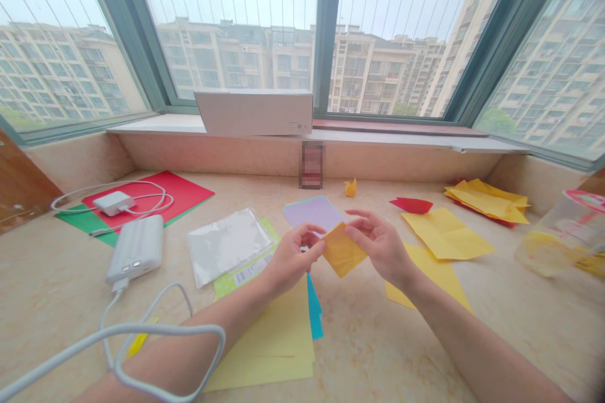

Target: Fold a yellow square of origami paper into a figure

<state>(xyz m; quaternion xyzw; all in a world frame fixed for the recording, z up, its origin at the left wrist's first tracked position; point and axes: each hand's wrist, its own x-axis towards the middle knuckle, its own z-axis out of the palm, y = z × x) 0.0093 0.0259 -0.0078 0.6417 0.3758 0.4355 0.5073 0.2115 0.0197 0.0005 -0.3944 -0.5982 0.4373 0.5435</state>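
Note:
Between my two hands is a small folded square of yellow-orange origami paper, held above the counter with one corner pointing down toward me. My left hand pinches its left corner between thumb and fingers. On the other side, my right hand grips the upper right edge, thumb in front and fingers behind. Just beyond the hands lies a lilac paper sheet. A small folded yellow paper figure stands farther back, and a red folded paper piece rests to the right of it.
Yellow sheets and a yellow paper pile lie right, near a clear plastic container. Pale yellow sheets and a clear packet are left of centre. A white power bank trails a looping cable across my left forearm.

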